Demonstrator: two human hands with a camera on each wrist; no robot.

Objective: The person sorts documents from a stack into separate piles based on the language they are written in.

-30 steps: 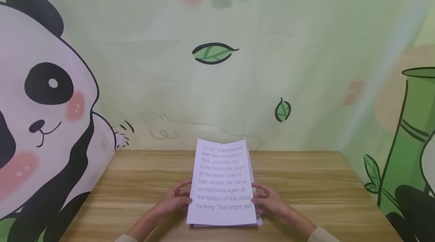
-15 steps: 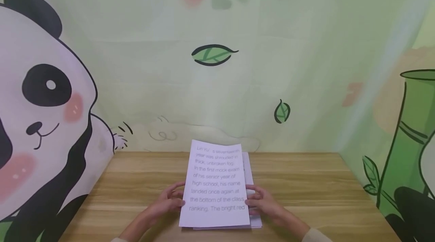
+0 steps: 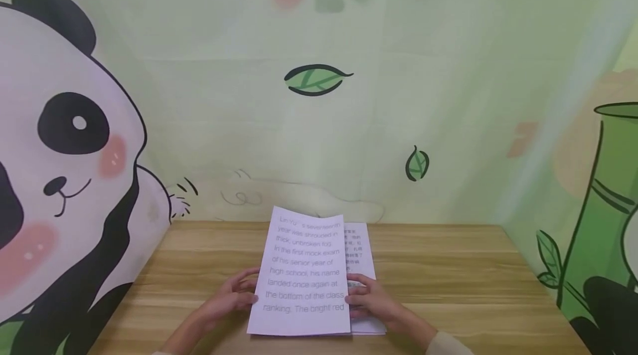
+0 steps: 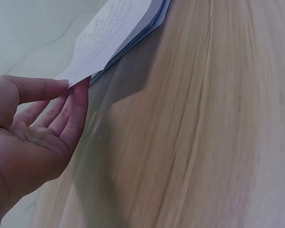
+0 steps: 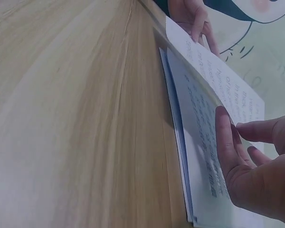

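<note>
A white sheet of paper [image 3: 301,277] printed with large English text is held between both hands, raised above other sheets. My left hand [image 3: 233,299] pinches its left edge, thumb on top and fingers beneath, as the left wrist view shows with the hand [image 4: 42,114] at the paper's edge [image 4: 107,38]. My right hand [image 3: 374,302] pinches the right edge the same way; in the right wrist view this hand [image 5: 256,161] has the thumb over the sheet [image 5: 209,66]. Under and to the right lies a small stack of paper [image 3: 361,258], its top page printed with Chinese characters and partly covered.
The papers are over a wooden table [image 3: 448,272] whose far edge meets a green backdrop [image 3: 239,122]. A panda [image 3: 75,150], leaves and bamboo are printed on the backdrop.
Both hands have moved left with the English-text sheet. More of the stack beneath now shows at the right, including its Chinese print.
</note>
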